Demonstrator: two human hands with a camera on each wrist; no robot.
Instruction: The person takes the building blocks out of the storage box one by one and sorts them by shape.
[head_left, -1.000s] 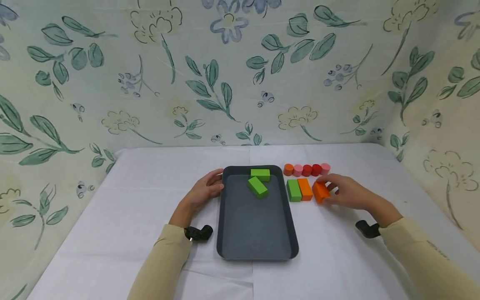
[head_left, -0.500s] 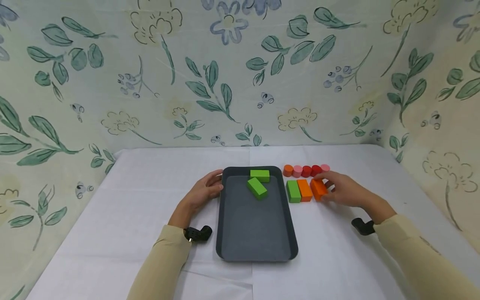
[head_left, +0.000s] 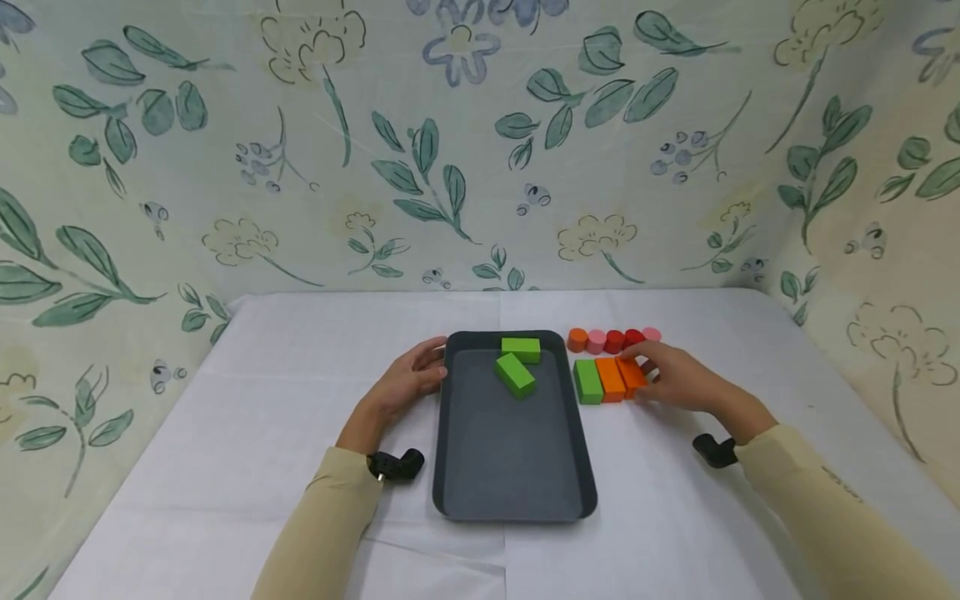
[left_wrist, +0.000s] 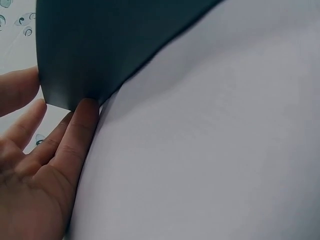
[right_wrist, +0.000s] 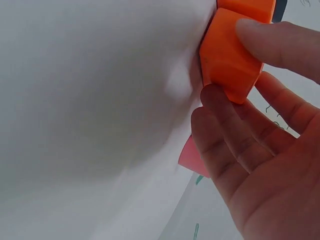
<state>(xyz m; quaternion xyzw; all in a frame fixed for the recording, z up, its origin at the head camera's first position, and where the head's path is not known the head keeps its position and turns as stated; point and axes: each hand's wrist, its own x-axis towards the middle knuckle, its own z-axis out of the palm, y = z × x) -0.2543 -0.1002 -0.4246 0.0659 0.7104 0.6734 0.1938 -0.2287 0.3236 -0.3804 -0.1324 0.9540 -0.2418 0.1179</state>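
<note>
My right hand (head_left: 645, 372) pinches an orange block (head_left: 630, 375) between thumb and fingers, as the right wrist view shows (right_wrist: 227, 55). The block lies on the white table, against a second orange block (head_left: 611, 379) and a green block (head_left: 588, 381). Behind them stands a row of short cylinders (head_left: 614, 340) in orange, pink and red. My left hand (head_left: 420, 375) rests with straight fingers (left_wrist: 75, 130) against the left rim of a dark grey tray (head_left: 510, 467). Two green blocks (head_left: 521, 349) (head_left: 514, 374) lie at the tray's far end.
The white cloth-covered table (head_left: 262, 400) is walled on three sides by a floral backdrop (head_left: 450, 167). A pink cylinder (right_wrist: 192, 157) shows just behind my right fingers. Bare cloth stretches left of the tray and toward the near edge.
My right hand has slid the orange block leftward until it lies beside the other orange block. The left hand and tray have stayed put.
</note>
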